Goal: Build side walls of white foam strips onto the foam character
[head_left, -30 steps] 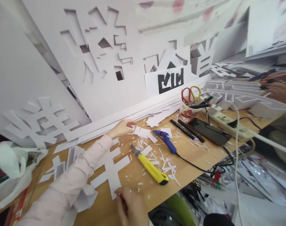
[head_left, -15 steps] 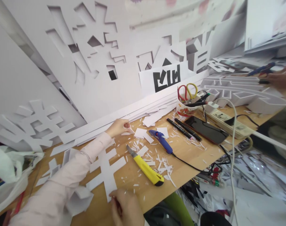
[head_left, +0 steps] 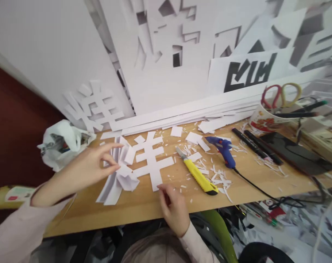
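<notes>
My left hand (head_left: 91,166) is over the left part of the table, thumb and fingers apart, beside an upright cluster of folded white board pieces (head_left: 111,191). Whether a fingertip touches them I cannot tell. A flat white cut-out character (head_left: 154,168) lies right of that cluster. At its lower end my right hand (head_left: 174,209) has its fingers curled, with thumb and forefinger on the tip. A yellow utility knife (head_left: 199,175), blade out, rests to the right of the cut-out. Farther right is a blue glue gun (head_left: 224,150) with a black cord.
White scraps (head_left: 220,179) litter the wooden table (head_left: 138,210). Two black markers (head_left: 249,144), a phone (head_left: 294,151), a power strip (head_left: 324,140) and a cup (head_left: 264,120) with scissors are on the right. Large white boards (head_left: 166,91) lean behind; a plastic bag (head_left: 63,140) sits left.
My left hand has moved back and left from the scraps to the folded pieces, its fingers now apart. My right hand stays at the cut-out's end. The view has swung left.
</notes>
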Demonstrator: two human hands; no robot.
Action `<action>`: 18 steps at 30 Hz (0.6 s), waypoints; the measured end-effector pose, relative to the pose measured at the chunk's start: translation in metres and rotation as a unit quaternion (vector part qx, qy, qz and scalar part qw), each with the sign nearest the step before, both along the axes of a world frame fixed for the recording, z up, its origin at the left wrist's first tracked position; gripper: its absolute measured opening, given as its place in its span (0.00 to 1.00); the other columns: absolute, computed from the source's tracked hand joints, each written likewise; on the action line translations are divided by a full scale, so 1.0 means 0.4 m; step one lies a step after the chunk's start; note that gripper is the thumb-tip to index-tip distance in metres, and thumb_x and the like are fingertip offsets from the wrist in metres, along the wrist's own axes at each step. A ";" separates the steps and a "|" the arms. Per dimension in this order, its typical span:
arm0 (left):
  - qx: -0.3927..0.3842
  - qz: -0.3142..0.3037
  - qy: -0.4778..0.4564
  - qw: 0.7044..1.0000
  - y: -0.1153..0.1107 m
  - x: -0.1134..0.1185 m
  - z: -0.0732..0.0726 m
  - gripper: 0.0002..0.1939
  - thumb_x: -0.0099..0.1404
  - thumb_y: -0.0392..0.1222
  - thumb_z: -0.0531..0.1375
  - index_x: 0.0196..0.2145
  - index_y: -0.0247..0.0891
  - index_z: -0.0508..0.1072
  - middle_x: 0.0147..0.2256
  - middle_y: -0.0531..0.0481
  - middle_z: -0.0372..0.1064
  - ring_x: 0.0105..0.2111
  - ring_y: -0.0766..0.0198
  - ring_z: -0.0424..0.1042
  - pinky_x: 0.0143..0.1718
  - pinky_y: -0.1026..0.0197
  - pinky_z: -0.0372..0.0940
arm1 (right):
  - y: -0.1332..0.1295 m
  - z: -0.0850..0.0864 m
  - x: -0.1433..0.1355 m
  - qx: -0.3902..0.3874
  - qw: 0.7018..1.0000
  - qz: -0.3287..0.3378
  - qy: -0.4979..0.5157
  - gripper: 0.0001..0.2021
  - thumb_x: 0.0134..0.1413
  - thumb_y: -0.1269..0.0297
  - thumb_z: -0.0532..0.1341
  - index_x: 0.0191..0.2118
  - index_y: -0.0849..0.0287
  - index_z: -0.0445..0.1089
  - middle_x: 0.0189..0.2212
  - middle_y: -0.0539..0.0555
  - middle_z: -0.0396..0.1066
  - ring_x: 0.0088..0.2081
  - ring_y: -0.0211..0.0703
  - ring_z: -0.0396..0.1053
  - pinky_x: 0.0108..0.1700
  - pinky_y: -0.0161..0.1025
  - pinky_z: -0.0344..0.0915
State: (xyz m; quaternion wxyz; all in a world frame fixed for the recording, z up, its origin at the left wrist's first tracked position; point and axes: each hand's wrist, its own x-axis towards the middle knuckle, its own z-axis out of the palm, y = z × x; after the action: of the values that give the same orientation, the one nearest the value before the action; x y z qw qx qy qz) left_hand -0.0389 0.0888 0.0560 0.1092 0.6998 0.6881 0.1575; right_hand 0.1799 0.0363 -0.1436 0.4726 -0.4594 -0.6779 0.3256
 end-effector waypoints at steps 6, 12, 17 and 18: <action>-0.089 -0.013 0.015 0.996 -0.065 -0.015 -0.117 0.27 0.58 0.47 0.59 0.56 0.43 0.72 0.29 0.54 0.81 0.35 0.52 0.79 0.38 0.59 0.66 | 0.001 -0.004 0.003 0.016 0.999 0.018 -0.025 0.11 0.65 0.68 0.53 0.43 0.60 0.73 0.27 0.52 0.74 0.24 0.40 0.70 0.28 0.35 0.64; -0.110 -0.032 0.007 0.993 -0.058 -0.010 -0.149 0.27 0.59 0.42 0.57 0.57 0.42 0.70 0.31 0.54 0.81 0.38 0.52 0.79 0.40 0.58 0.66 | -0.001 0.001 0.002 0.015 0.999 0.013 -0.041 0.10 0.65 0.67 0.53 0.42 0.59 0.72 0.23 0.50 0.72 0.21 0.39 0.68 0.25 0.34 0.63; -0.126 -0.043 0.009 0.991 -0.058 0.005 -0.186 0.27 0.60 0.40 0.57 0.57 0.39 0.69 0.32 0.53 0.82 0.40 0.53 0.79 0.40 0.58 0.66 | -0.005 -0.006 0.001 0.013 0.999 0.015 -0.035 0.10 0.66 0.66 0.53 0.43 0.60 0.72 0.24 0.51 0.73 0.23 0.39 0.69 0.26 0.34 0.64; -0.125 -0.046 0.008 0.991 -0.060 0.007 -0.191 0.27 0.60 0.39 0.57 0.58 0.39 0.69 0.32 0.54 0.82 0.40 0.53 0.79 0.40 0.58 0.66 | -0.006 -0.006 0.001 0.014 0.999 0.017 -0.036 0.10 0.66 0.66 0.53 0.43 0.60 0.72 0.24 0.50 0.73 0.23 0.39 0.69 0.26 0.34 0.64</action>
State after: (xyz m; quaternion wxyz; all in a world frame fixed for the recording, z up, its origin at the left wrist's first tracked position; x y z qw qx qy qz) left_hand -0.0363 0.0648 -0.0204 0.1972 0.7127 0.6706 0.0591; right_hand 0.1804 0.0340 -0.1461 0.4490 -0.4526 -0.7066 0.3069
